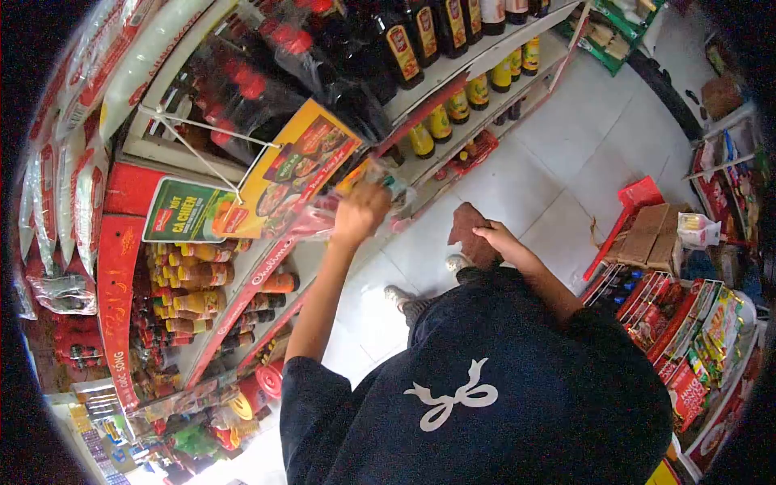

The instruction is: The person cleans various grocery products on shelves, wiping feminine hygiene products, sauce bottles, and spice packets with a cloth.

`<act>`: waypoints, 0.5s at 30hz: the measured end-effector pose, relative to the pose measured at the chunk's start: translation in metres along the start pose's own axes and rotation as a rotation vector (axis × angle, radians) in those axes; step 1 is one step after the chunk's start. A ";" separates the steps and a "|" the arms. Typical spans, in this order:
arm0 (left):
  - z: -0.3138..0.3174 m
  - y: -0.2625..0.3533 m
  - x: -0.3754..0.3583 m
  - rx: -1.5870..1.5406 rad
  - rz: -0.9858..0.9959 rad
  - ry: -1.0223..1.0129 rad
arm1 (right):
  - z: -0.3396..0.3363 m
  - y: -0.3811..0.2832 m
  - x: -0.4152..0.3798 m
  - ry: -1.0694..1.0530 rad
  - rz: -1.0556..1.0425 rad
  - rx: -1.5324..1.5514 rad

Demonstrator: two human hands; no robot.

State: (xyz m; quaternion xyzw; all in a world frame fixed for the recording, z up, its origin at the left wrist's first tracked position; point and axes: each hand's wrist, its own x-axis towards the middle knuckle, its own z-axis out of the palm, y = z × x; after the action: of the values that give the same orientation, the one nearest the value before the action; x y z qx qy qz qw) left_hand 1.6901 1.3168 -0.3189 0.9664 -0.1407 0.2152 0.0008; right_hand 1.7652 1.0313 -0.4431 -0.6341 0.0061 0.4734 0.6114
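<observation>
Dark shirt (501,388) nearest, left hand (360,212) grip closed on blurry clear-wrapped pkg (388,187), right hand (499,240) pinching brown cloth (470,233).

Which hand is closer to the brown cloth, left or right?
Right. The right hand rests on the brown cloth, fingers touching its edge. The left hand is raised away from it at the shelf, gripping a clear plastic packet.

Shelves (242,283) stand to my left, bottles (194,303) on them | my left hand (360,212) at the shelf edge, on a packet (388,187) | my right hand (497,241) on a cloth (469,230) | boxes (655,234) on the floor (582,137) at right.
</observation>
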 end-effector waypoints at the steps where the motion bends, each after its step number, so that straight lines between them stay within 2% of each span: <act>1: 0.023 -0.003 -0.007 -0.015 -0.095 -0.148 | -0.008 0.006 0.003 0.065 0.016 0.072; 3: 0.055 0.002 -0.021 -0.057 -0.279 -0.475 | -0.026 0.008 0.000 0.025 0.031 0.171; 4: 0.063 0.006 -0.021 0.064 -0.364 -0.609 | -0.033 0.014 -0.006 0.007 0.048 0.228; 5: 0.078 0.002 -0.028 0.100 -0.397 -0.543 | -0.042 0.021 -0.008 -0.038 0.064 0.288; 6: 0.096 -0.006 -0.035 0.137 -0.431 -0.468 | -0.046 0.013 -0.018 0.011 0.077 0.309; 8: 0.111 -0.022 -0.035 0.103 -0.507 -0.573 | -0.048 -0.005 -0.048 0.107 0.114 0.354; 9: 0.115 -0.024 -0.036 0.092 -0.546 -0.630 | -0.058 0.005 -0.050 0.047 0.097 0.521; 11: 0.119 -0.022 -0.037 0.123 -0.583 -0.587 | -0.075 0.020 -0.049 -0.095 0.049 0.860; 15: 0.111 -0.010 -0.037 0.164 -0.616 -0.574 | -0.081 0.016 -0.062 -0.025 -0.006 1.062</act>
State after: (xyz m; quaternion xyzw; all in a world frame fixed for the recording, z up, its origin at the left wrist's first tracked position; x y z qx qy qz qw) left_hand 1.7073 1.3297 -0.4346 0.9808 0.1778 -0.0620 -0.0511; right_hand 1.7696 0.9284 -0.4331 -0.2314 0.2359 0.4109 0.8497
